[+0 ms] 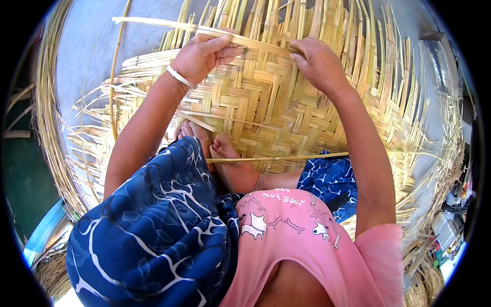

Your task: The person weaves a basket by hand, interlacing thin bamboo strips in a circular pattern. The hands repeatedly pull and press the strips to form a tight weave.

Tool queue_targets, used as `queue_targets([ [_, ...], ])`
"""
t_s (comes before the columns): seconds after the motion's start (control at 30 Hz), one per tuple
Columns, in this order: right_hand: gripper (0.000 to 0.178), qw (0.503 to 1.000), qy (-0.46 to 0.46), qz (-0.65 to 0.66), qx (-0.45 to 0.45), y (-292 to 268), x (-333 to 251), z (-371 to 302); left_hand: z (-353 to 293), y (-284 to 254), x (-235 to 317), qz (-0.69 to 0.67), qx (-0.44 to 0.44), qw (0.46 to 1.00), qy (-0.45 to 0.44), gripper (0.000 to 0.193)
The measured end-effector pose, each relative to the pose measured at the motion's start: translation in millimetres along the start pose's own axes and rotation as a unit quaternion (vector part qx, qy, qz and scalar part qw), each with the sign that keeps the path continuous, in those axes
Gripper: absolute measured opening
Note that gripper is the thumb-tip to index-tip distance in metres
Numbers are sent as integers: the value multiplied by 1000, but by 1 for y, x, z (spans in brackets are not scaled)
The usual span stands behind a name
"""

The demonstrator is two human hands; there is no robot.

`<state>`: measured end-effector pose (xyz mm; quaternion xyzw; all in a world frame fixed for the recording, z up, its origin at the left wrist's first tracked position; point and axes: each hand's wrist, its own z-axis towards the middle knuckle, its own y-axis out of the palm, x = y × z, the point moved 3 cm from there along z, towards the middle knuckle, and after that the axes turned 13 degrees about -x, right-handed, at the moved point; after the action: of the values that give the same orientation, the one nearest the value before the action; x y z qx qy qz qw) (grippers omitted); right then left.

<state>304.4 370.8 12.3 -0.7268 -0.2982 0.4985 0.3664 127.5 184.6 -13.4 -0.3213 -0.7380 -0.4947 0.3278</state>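
Note:
My left hand [207,52] holds a long pale split-cane strip [255,44] between thumb and fingers, with its free end poking out to the upper left. Farther right, my right hand [314,64] pinches the same strip near its other end. The strip runs between both hands above a woven mat [255,92] of yellow cane splits. A diagonal weave shows in the mat's middle, while loose unwoven ends fan out at its far, left and right sides. My bare feet [232,169] rest on the near part of the mat.
Single loose strips [286,157] lie across the mat near my feet. A bundle of long thin canes [48,102] curves along the left side of the grey floor [82,66]. Straw-like scraps [424,276] and mixed clutter [452,230] are at the right.

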Motion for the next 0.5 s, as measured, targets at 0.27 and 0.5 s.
queue_targets([
  [0.27, 19, 999, 10, -6, -49, -17, -2, 4, 53, 8, 11, 301, -12, 952, -64, 46],
  [0.5, 20, 987, 96, 122, 32, -19, -2, -8, 95, 22, 6, 396, 94, 907, -111, 31],
])
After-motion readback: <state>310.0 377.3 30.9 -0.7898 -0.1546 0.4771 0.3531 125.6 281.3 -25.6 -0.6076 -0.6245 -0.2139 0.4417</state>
